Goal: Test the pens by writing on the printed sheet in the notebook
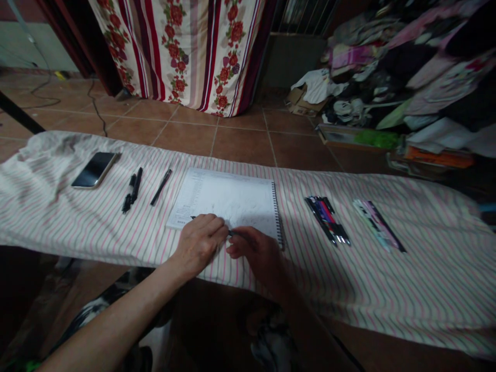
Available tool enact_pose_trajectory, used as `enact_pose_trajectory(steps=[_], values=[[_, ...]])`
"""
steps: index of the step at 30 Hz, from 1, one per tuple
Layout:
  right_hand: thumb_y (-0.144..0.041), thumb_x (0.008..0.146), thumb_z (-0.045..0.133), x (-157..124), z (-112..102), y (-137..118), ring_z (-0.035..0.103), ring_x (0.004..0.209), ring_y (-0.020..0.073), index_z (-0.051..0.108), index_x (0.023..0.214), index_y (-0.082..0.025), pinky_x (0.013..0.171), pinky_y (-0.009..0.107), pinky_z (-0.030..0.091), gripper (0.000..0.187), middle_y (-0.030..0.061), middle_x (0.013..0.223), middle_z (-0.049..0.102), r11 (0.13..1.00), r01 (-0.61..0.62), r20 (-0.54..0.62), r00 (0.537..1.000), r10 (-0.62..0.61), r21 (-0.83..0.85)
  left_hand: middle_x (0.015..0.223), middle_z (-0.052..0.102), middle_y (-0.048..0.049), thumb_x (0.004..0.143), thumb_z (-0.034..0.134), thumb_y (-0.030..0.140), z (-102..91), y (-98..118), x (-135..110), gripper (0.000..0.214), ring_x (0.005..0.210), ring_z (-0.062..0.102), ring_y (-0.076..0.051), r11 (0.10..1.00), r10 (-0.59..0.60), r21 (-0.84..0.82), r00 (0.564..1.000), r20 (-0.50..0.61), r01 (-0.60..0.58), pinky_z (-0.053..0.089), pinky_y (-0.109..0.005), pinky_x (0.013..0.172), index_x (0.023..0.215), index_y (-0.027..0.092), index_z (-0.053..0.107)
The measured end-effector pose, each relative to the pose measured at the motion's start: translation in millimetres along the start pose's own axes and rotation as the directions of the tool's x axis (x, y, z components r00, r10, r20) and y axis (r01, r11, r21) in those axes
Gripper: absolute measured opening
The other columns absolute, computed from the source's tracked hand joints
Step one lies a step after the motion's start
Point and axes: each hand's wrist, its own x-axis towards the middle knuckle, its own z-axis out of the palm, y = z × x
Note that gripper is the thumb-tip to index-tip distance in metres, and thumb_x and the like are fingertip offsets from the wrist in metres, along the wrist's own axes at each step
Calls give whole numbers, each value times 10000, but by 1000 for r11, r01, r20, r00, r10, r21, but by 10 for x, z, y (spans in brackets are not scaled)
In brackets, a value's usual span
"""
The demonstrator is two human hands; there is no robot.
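My left hand is closed over the near edge of a spiral notebook, with the dark end of a pen poking out past its knuckles. Close beside it, my right hand is curled, its thumb and fingers pinching at the other dark end of what looks like the same pen, between the two hands. Most of the pen is hidden by the fingers. The notebook lies flat, its page whitish with faint marks and its coil on the right side.
Left of the notebook lie a single black pen, a pair of black pens and a phone. On the right are a group of dark and coloured pens and a pale group. A striped cloth covers the table.
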Motion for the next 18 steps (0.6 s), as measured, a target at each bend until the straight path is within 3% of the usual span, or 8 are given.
enact_pose_trajectory(steps=[4, 9, 14, 18], values=[[-352, 775, 622, 32, -17, -9, 691, 605, 186, 554, 1007, -175, 589, 294, 553, 299, 28, 685, 707, 991, -30, -21, 999, 34, 132, 716, 608, -50, 906, 425, 215, 30, -25, 12, 247, 690, 528, -180, 992, -103, -69, 994, 27, 104, 413, -303, 591, 769, 161, 623], [-368, 785, 614, 49, -66, -31, 686, 607, 173, 580, 911, -176, 555, 267, 554, 232, 24, 682, 695, 993, 24, -101, 995, -12, 119, 741, 606, -60, 884, 481, 226, 62, -61, 18, 176, 725, 554, -174, 947, -239, -217, 971, 19, 237, 453, -289, 628, 780, 155, 604], [-340, 787, 609, 43, -61, -76, 664, 541, 147, 632, 879, -167, 538, 232, 538, 198, 4, 581, 670, 997, 37, -141, 990, -26, 74, 743, 608, -56, 868, 492, 194, 60, -64, 28, 140, 721, 558, -174, 943, -244, -229, 969, 22, 243, 466, -294, 629, 772, 159, 588], [-397, 786, 599, 14, -42, -114, 642, 481, 139, 644, 855, -157, 469, 217, 514, 254, 11, 573, 661, 997, 13, -156, 988, -1, 77, 731, 616, -53, 878, 467, 194, 39, -22, 36, 167, 715, 562, -171, 969, -191, -167, 981, -32, 183, 461, -294, 625, 767, 167, 588]])
